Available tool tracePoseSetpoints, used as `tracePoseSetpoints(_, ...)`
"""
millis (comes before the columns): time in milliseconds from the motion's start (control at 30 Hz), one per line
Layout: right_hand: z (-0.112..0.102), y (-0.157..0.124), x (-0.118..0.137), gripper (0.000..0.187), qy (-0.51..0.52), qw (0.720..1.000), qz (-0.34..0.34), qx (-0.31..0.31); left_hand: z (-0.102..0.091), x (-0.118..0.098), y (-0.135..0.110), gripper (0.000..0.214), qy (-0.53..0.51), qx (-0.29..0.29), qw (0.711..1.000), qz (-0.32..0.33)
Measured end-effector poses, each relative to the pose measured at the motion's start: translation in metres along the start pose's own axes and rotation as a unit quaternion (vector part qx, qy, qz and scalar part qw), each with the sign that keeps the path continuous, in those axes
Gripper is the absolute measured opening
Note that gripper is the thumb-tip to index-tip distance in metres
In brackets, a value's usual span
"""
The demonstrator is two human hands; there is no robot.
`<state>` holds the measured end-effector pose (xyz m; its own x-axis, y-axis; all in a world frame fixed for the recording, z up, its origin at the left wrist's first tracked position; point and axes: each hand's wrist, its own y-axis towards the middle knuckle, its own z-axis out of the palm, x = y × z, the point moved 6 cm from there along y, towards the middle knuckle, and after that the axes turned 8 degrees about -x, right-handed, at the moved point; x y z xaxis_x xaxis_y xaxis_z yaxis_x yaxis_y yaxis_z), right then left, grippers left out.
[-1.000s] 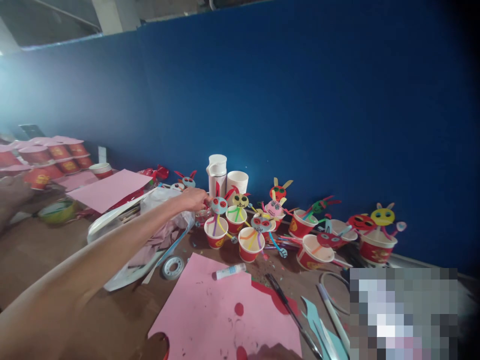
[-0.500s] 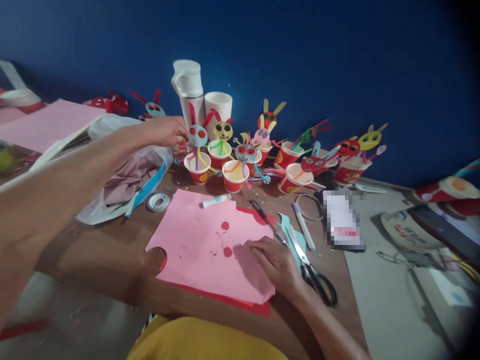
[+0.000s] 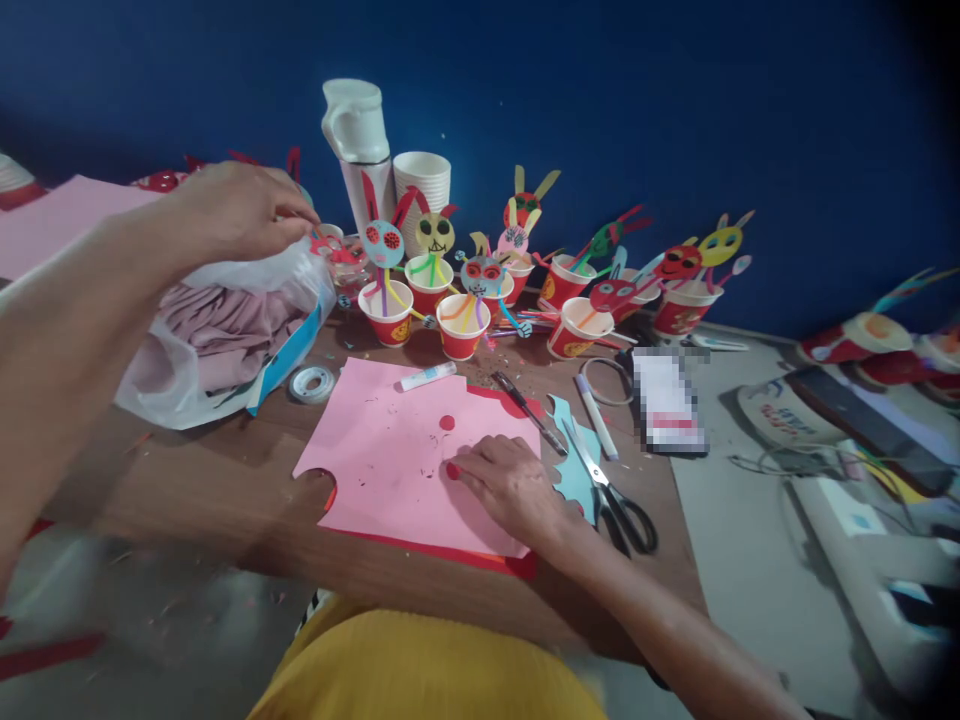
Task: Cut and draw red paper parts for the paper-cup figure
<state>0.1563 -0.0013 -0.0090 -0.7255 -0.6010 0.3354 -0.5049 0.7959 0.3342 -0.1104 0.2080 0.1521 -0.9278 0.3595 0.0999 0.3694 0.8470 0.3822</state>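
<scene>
My right hand [image 3: 510, 485] rests over a pink paper sheet [image 3: 375, 430], its fingers bunched and their tips at a small red paper circle [image 3: 453, 471]. Just above on the same sheet lies another red paper circle [image 3: 447, 423]. A glue stick [image 3: 427, 377] is at the sheet's top edge. My left hand [image 3: 251, 210] is raised over a plastic bag [image 3: 187, 390] with its fingertips closed together; what they hold, if anything, I cannot make out. Right beyond them is a clear container [image 3: 349, 255] with red pieces. Scissors [image 3: 611, 495] and a pen [image 3: 529, 412] lie right of the sheet.
Several red paper cups [image 3: 463, 342] with paper animal figures stand at the back, near a white-lidded flask [image 3: 356, 120] and stacked white cups [image 3: 424, 185]. A tape roll [image 3: 311, 384] lies left of the sheet. Toward the right are a marker [image 3: 596, 415] and a phone [image 3: 667, 400].
My left hand has drawn back leftward from the figures to above the bag. My right hand has slid left across the pink sheet to the lower red circle. The view has shifted slightly.
</scene>
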Motion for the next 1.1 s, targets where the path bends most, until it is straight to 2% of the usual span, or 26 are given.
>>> tracePoseSetpoints(100, 0.006, 0.007, 0.004, 0.016, -0.032, 0.999, -0.005, 0.024, -0.037, -0.044, -0.036, 0.043, -0.064, -0.102, 0.993, -0.007)
tracePoseSetpoints(133, 0.008, 0.009, 0.004, 0.015, -0.039, 0.999, 0.002, 0.029, -0.043, -0.060, -0.051, 0.039, -0.107, -0.112, 0.988, -0.015)
tracePoseSetpoints(200, 0.009, 0.011, 0.003, 0.014, -0.045, 0.998, 0.016, 0.041, -0.040, -0.093, -0.081, 0.032, -0.197, -0.104, 0.974, -0.035)
tracePoseSetpoints(300, 0.007, 0.012, 0.003, 0.014, -0.037, 0.997, 0.031, 0.056, -0.001, -0.146, -0.115, 0.025, -0.306, 0.032, 0.951, 0.014)
tracePoseSetpoints(400, 0.001, 0.007, 0.003, 0.014, 0.003, 0.997, 0.047, 0.060, 0.040, -0.177, -0.127, 0.024, -0.314, 0.120, 0.941, 0.017)
tracePoseSetpoints(500, -0.005, -0.001, 0.002, 0.011, 0.032, 0.995, 0.069, 0.057, 0.065, -0.189, -0.123, 0.024, -0.272, 0.150, 0.951, -0.015)
tracePoseSetpoints(600, -0.008, -0.008, 0.000, 0.011, 0.061, 0.994, 0.076, 0.040, 0.079, -0.195, -0.119, 0.020, -0.261, 0.158, 0.952, -0.026)
tracePoseSetpoints(800, -0.005, -0.016, -0.004, 0.018, 0.112, 0.991, 0.071, -0.008, 0.107, -0.196, -0.121, 0.014, -0.260, 0.166, 0.951, -0.035)
tracePoseSetpoints(967, -0.004, -0.019, -0.007, 0.033, 0.131, 0.986, 0.100, -0.025, 0.111, -0.194, -0.119, 0.017, -0.281, 0.182, 0.941, -0.041)
tracePoseSetpoints(1100, -0.007, -0.019, -0.008, 0.028, 0.152, 0.983, 0.104, -0.026, 0.106, -0.196, -0.118, 0.016, -0.304, 0.180, 0.933, -0.060)
